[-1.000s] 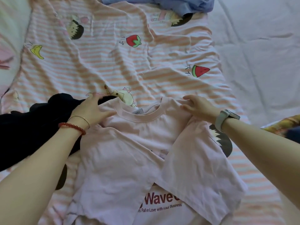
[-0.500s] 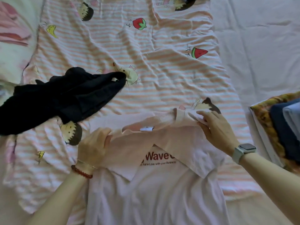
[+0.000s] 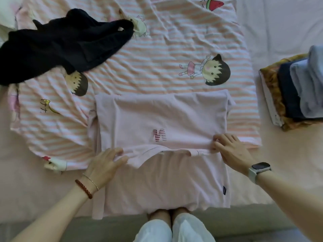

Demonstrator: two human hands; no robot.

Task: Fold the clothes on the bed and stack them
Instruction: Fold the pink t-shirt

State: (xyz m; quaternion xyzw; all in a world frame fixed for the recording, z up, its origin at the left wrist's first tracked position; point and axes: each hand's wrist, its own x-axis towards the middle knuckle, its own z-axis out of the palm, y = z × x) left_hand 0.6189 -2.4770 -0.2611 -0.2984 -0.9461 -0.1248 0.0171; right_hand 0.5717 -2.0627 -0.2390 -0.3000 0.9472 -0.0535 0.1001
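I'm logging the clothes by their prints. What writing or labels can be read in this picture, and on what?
"M": a large red striped letter on the folded pink T-shirt; the small mark beside it is too small to read.
Dark tag at the T-shirt's side seam: too small to read.
White label on the stack of folded clothes: blurred.
Marks by the yellow print on the striped sheet: not legible.

A striped cartoon-print sheet [image 3: 157,70] lies rumpled over the plain bed cover [image 3: 279,23].

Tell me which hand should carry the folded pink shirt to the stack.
Right, probably. The right hand already pinches the shirt at its right corner, and the stack lies on that side. The left hand grips the far corner.
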